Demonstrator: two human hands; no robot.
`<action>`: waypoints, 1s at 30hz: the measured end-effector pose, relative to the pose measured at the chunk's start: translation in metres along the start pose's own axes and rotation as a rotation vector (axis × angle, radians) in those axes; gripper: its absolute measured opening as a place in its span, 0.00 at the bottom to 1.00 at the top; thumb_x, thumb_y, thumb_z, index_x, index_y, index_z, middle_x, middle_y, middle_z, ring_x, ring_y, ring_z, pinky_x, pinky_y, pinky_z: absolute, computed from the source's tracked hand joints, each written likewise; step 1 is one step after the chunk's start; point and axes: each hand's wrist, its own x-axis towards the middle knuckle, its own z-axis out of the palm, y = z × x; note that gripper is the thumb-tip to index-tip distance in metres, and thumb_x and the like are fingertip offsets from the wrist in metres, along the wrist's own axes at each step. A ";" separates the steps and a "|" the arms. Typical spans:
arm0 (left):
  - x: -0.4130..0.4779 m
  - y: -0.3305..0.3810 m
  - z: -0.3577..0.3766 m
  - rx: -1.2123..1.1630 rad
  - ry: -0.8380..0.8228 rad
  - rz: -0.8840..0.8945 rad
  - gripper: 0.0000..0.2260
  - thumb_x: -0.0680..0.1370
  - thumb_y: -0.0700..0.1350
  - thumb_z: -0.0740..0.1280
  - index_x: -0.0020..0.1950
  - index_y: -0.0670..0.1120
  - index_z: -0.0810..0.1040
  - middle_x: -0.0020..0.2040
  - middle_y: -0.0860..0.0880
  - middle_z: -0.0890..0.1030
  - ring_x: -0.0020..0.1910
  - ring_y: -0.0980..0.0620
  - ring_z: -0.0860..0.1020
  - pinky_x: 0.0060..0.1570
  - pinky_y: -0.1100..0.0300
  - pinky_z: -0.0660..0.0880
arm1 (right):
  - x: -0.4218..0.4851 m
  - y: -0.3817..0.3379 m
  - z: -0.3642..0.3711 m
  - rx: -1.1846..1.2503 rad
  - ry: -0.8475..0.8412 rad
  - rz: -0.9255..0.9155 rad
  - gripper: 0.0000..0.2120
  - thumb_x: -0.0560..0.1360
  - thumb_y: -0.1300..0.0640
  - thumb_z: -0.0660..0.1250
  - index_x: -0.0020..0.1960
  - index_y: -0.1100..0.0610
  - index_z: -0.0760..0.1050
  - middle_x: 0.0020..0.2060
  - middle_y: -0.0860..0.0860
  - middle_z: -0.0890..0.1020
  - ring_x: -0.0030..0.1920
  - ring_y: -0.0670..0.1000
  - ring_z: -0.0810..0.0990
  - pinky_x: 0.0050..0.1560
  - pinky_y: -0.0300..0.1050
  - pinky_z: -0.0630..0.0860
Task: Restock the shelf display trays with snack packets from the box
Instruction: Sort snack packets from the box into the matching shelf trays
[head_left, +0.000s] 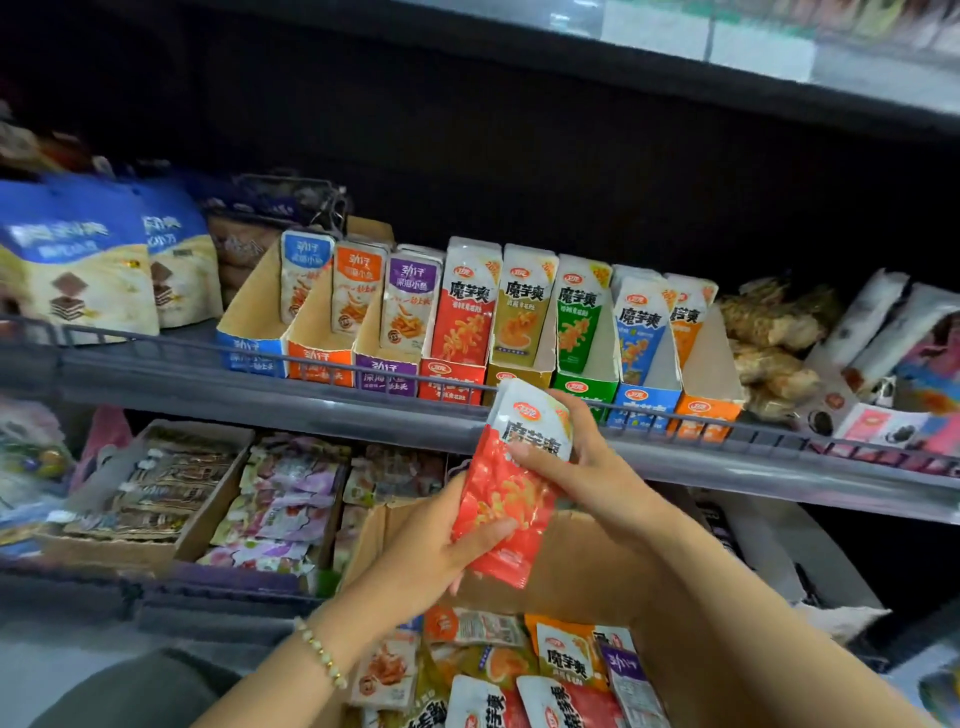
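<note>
Red snack packet (501, 499): long axis near upright, white end up, leaning slightly right. Left hand (441, 543) grips its lower half, right hand (579, 457) its upper; box (587, 561) below.

Has bare hands, the left hand (441, 540) and the right hand (587, 462), with forearms uncovered as far as the bottom edge. Wears a bracelet (320, 652) on the left wrist: pale rounded beads with small gold-coloured ones between. Shows dark grey-green cloth (130, 691) at lower left; cannot tell which garment.
</note>
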 end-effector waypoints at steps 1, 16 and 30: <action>0.001 0.004 -0.005 0.027 0.010 0.010 0.16 0.72 0.58 0.64 0.59 0.62 0.66 0.42 0.61 0.83 0.28 0.60 0.77 0.26 0.65 0.72 | 0.003 -0.009 -0.006 -0.026 -0.031 0.032 0.29 0.73 0.56 0.71 0.68 0.44 0.59 0.56 0.52 0.79 0.49 0.48 0.84 0.44 0.42 0.81; 0.086 0.042 -0.096 0.316 0.145 0.121 0.24 0.70 0.65 0.59 0.60 0.52 0.68 0.40 0.53 0.79 0.34 0.59 0.77 0.36 0.62 0.75 | 0.083 -0.106 -0.033 -0.214 0.002 -0.179 0.30 0.67 0.68 0.76 0.61 0.51 0.66 0.50 0.55 0.81 0.45 0.49 0.84 0.40 0.43 0.81; 0.124 0.016 -0.130 0.928 0.125 0.124 0.14 0.79 0.60 0.58 0.51 0.53 0.77 0.51 0.55 0.77 0.47 0.56 0.75 0.49 0.57 0.75 | 0.162 -0.095 -0.015 -0.510 0.214 -0.283 0.28 0.70 0.65 0.74 0.61 0.51 0.62 0.44 0.47 0.80 0.38 0.40 0.81 0.32 0.35 0.78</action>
